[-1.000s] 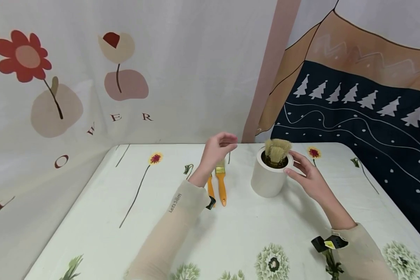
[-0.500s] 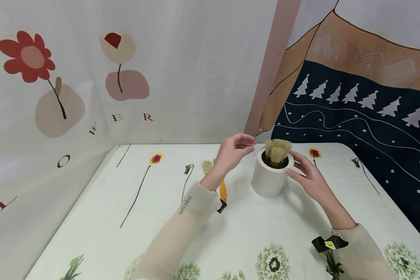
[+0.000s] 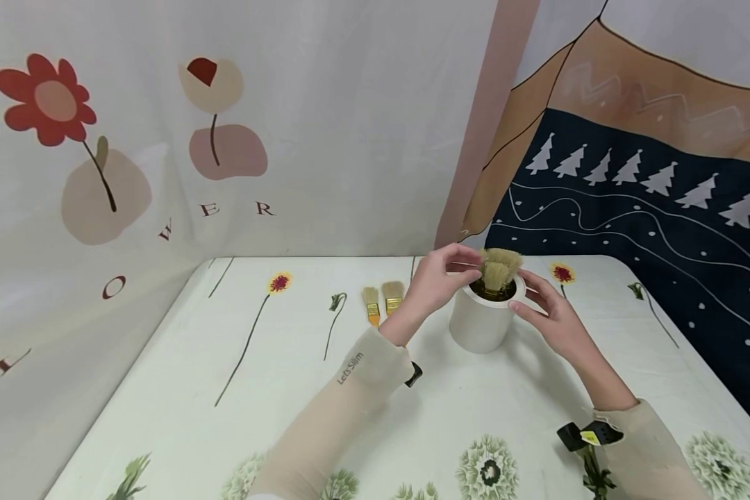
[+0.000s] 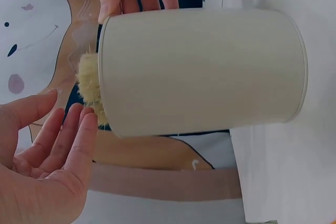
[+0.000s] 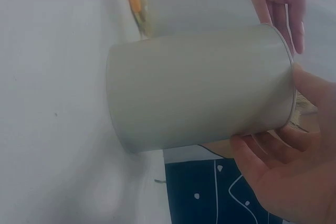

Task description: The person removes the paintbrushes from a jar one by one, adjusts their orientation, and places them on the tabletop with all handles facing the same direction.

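Observation:
A white cylindrical holder (image 3: 480, 326) stands upright on the table, with pale brush bristles (image 3: 501, 267) poking up out of its mouth. At its right side my right hand (image 3: 551, 319) grips the upper wall near the rim, thumb and fingers spread around it, as the right wrist view also shows. My left hand (image 3: 440, 279) is over the left of the rim. In the left wrist view, the fingertips of that hand (image 4: 50, 163) are right by the bristles (image 4: 90, 81), fingers loosely bent and thumb apart, with nothing between them.
Two flat paintbrushes (image 3: 393, 294) with orange handles lie left of the holder, bristles pointing away, partly hidden by my left forearm. The table (image 3: 287, 389) wears a white flower-print cloth. Printed curtains (image 3: 350, 139) hang behind it and to the right.
My left hand has moved right, from above the lying paintbrushes to the rim of the holder, exposing their bristles. The right hand and holder have stayed put.

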A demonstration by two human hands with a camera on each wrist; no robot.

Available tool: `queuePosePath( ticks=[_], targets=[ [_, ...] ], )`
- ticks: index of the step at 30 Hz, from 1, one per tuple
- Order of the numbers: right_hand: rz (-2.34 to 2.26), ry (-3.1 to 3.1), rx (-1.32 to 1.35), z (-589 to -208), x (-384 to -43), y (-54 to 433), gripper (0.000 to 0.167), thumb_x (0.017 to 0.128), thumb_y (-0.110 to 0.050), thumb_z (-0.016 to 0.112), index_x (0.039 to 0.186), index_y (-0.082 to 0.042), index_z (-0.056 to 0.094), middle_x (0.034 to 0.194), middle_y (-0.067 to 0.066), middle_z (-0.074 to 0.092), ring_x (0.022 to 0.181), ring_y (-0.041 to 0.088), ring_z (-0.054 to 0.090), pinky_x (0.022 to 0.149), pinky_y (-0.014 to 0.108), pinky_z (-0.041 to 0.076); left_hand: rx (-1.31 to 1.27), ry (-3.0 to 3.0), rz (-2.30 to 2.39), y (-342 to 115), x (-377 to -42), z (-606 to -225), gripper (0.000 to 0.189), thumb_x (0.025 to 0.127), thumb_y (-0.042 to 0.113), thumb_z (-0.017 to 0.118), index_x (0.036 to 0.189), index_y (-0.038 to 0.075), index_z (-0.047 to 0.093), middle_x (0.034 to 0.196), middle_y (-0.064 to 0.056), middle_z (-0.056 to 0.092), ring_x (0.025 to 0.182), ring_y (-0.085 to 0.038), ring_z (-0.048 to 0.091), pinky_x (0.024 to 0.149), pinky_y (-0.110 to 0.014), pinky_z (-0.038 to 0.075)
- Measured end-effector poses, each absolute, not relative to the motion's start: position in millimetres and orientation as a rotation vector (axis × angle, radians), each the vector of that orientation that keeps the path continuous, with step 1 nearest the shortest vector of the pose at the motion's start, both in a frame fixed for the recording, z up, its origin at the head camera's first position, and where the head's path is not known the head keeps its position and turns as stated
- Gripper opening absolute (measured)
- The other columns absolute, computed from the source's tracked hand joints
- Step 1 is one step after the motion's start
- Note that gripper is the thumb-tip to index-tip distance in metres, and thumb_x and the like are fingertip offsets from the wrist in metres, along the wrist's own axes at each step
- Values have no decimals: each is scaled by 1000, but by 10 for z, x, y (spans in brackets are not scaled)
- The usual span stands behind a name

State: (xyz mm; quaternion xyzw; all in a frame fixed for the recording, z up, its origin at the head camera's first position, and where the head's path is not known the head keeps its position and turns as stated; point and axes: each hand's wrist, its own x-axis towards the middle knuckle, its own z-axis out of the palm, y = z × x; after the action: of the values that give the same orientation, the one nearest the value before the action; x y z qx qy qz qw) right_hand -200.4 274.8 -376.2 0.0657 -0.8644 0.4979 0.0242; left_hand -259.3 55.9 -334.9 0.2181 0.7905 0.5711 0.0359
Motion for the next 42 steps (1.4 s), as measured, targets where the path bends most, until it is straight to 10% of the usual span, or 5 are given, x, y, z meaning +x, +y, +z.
queuePosePath(
  ticks=[16, 23, 31, 42],
  targets=[
    [1502, -2688, 220, -3774, -2012, 2775, 69, 103, -24, 57, 159, -8, 20, 164, 20, 22, 145, 48, 32, 111, 57, 39, 721, 2510, 1605, 802, -2545, -3359, 33, 93, 10, 70, 125, 12, 65, 130, -5, 66, 114, -20, 69, 87, -19, 59],
    [1513, -2676, 237, -3782, -2011, 2790, 70, 102, -23, 58, 159, -7, 20, 164, 20, 23, 145, 48, 33, 98, 5, 44, 703, 2586, 1555, 863, -2538, -3373, 26, 91, 13, 73, 116, 15, 67, 123, -2, 68, 106, -17, 71, 81, -16, 58],
    [1520, -2686, 216, -3776, -1986, 2761, 70, 103, -24, 56, 159, -5, 18, 164, 23, 21, 145, 49, 32, 110, 56, 38, 653, 2558, 1586, 839, -2516, -3401, 18, 91, 12, 73, 106, 14, 63, 111, -3, 69, 101, -17, 71, 78, -14, 57],
    [1510, -2706, 194, -3767, -1990, 2758, 72, 103, -27, 56, 159, -5, 16, 164, 23, 19, 146, 48, 30, 111, 59, 36, 681, 2781, 1320, 918, -2466, -3414, 24, 89, 27, 76, 101, 19, 57, 103, 3, 74, 92, -7, 68, 68, -12, 49]
  ],
)
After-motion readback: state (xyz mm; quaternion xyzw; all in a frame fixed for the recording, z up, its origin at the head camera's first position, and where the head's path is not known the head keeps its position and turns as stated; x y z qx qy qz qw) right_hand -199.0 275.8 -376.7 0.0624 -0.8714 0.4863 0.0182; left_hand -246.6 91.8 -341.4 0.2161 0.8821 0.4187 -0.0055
